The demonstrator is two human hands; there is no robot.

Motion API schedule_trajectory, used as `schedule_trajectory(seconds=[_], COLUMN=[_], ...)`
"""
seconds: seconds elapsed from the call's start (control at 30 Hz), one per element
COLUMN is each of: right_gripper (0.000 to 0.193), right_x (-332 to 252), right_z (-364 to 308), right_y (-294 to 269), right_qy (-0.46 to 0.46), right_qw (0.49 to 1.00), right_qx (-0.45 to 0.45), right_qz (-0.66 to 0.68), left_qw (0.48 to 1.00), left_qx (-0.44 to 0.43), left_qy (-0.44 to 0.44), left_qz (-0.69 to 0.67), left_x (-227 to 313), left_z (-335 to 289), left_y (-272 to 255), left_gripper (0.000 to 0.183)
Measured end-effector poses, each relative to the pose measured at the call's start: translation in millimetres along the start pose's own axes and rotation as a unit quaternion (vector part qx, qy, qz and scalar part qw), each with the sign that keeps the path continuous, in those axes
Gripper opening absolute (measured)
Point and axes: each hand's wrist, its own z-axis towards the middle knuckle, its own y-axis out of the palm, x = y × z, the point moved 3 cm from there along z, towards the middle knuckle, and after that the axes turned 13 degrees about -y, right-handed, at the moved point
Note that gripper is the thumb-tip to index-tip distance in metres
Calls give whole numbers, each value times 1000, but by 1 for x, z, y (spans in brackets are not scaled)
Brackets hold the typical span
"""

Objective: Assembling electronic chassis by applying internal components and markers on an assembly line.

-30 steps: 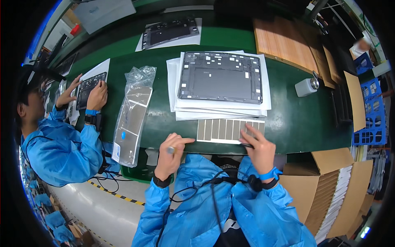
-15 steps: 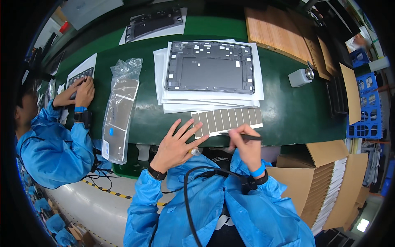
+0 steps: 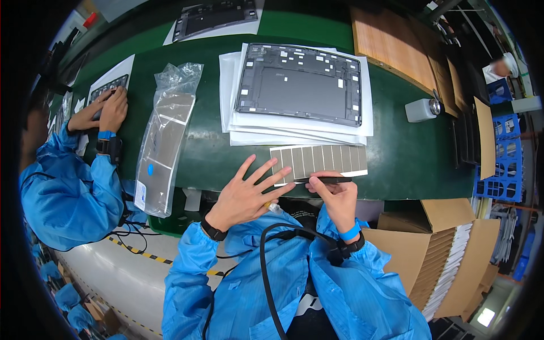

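Note:
My left hand (image 3: 241, 195) is open, its spread fingers reaching onto the left end of a strip sheet (image 3: 334, 160) divided into several grey-brown rectangles with white margins. Closed around slim black tweezers (image 3: 334, 179), my right hand (image 3: 335, 199) is at the sheet's near edge. The tweezers' tip lies close to my left fingertips, and I cannot make out whether it grips a piece. A small clear and yellowish object (image 3: 273, 208) shows beside my left thumb, partly hidden. Beyond the sheet, a dark tablet housing (image 3: 300, 85) with small white patches rests on stacked white sheets (image 3: 294, 135).
A clear bag (image 3: 164, 153) holding larger grey sheets lies left, near a co-worker's hands (image 3: 107, 110). A white bottle (image 3: 420, 110) and wooden board (image 3: 391, 48) stand at right. An open carton (image 3: 396, 249) is below the table edge. Another housing (image 3: 215, 21) lies at the back.
My right hand has moved slightly left and turned, bringing the tweezers level along the sheet's near edge. My left hand stays spread on the sheet. The whole view has shifted a little.

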Motion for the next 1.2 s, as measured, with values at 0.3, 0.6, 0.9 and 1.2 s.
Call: schedule_trajectory(seconds=[0.3,0.6,0.9,1.2], right_gripper=[17,18,19,19], right_x=[3,6,1,3], right_z=[-5,-5,-3,-1], right_y=[4,6,8,9], right_qy=[72,56,84,93], right_qw=[995,993,992,994], right_qx=[72,94,86,59], right_qz=[-7,-40,-27,-19], left_qw=[1000,1000,1000,999], left_qx=[-1,-1,-6,-15], left_qy=[6,8,-2,-4], left_qz=[-4,-5,-24,-28], left_x=[0,0,0,2], left_z=[2,2,4,4], left_y=[0,0,-1,-6], left_gripper=[56,57,63,64])
